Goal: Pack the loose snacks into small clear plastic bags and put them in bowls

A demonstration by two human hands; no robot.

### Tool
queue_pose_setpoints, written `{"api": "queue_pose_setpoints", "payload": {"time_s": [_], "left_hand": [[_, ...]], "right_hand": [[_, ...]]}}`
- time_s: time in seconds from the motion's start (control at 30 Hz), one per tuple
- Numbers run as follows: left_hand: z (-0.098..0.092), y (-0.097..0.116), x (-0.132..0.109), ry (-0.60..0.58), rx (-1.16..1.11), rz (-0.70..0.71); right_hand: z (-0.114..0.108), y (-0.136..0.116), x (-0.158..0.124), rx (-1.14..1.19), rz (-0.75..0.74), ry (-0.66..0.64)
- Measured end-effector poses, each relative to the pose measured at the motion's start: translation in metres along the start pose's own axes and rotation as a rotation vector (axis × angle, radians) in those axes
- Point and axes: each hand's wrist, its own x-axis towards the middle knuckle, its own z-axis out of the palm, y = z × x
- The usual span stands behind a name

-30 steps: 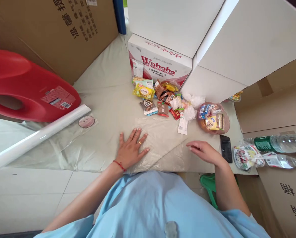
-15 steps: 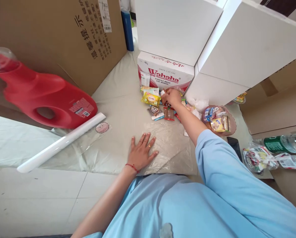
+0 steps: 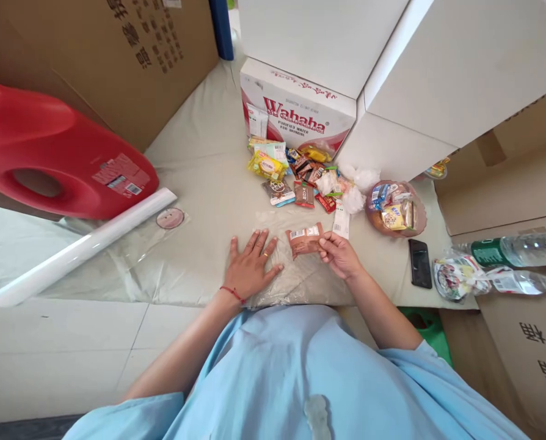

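Observation:
Pinched in my right hand [image 3: 339, 253] is a brown snack packet [image 3: 304, 241], held by its right end just above the covered surface. My left hand [image 3: 251, 266] lies flat to the left of it, fingers spread, with nothing in it. Beyond the hands is a heap of wrapped snacks: a yellow packet [image 3: 267, 165], a dark packet [image 3: 278, 192], a brown-red packet [image 3: 304, 194], a small red packet [image 3: 325, 202] and several others. A white strip-like packet [image 3: 341, 220] lies just past my right hand. To the right, a pink transparent bowl [image 3: 420, 214] holds more wrapped snacks.
A Wahaba-like "Wahaha" carton [image 3: 295, 116] stands behind the heap. On the left are a red jug [image 3: 66, 153], a white roll [image 3: 85, 247] and a round pink label [image 3: 170, 218]. A black phone [image 3: 420, 263] and plastic bottles [image 3: 529, 250] lie right, beside cardboard boxes.
My right hand has drawn back from the heap toward me, bringing a brown snack packet out. My left hand stays flat on the surface. The view has shifted slightly.

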Motion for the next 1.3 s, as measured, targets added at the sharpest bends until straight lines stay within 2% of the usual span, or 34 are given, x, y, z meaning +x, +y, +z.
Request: {"api": "queue_pose_setpoints", "payload": {"time_s": [0.1,0.17,0.27,0.43,0.53,0.6,0.7,0.77,0.83,0.9,0.97,1.07,1.17,1.3], "left_hand": [[0.000,0.001,0.001,-0.006,0.009,-0.010],[0.000,0.001,0.001,-0.009,0.019,-0.011],[0.000,0.000,0.001,-0.009,0.032,-0.011],[0.001,-0.001,0.003,-0.023,0.047,-0.017],[-0.002,-0.005,0.003,-0.047,0.031,-0.022],[-0.006,-0.010,-0.002,-0.045,0.011,-0.024],[-0.015,-0.021,-0.023,-0.007,-0.038,0.051],[-0.020,-0.027,-0.043,-0.042,-0.101,0.191],[-0.021,-0.030,-0.062,-0.116,-0.155,0.311],[-0.020,-0.032,-0.075,-0.149,-0.175,0.327],[-0.019,-0.034,-0.080,-0.129,-0.203,0.280],[-0.024,-0.037,-0.069,-0.065,-0.325,0.209],[-0.035,-0.045,-0.040,-0.029,-0.429,0.161],[-0.040,-0.058,0.016,-0.015,-0.411,0.071]], "right_hand": [[0.006,0.029,-0.003,-0.061,0.095,-0.015],[0.003,0.039,-0.003,-0.135,0.150,-0.010],[-0.003,0.040,-0.005,-0.158,0.186,-0.015],[-0.001,0.034,-0.005,-0.093,0.195,-0.115],[-0.001,0.033,-0.009,-0.304,0.179,-0.072],[-0.008,0.030,-0.020,-0.542,0.053,-0.004],[-0.030,0.023,-0.049,-0.885,-0.291,0.049],[-0.046,0.022,-0.070,-1.048,-0.476,-0.075],[-0.061,0.028,-0.086,-1.175,-0.576,-0.259],[-0.071,0.038,-0.094,-1.283,-0.614,-0.334],[-0.077,0.047,-0.094,-1.333,-0.603,-0.330],[-0.078,0.042,-0.084,-1.278,-0.540,-0.407],[-0.075,0.015,-0.064,-1.186,-0.498,-0.478],[-0.070,-0.025,-0.021,-1.189,-0.475,-0.345]]}}
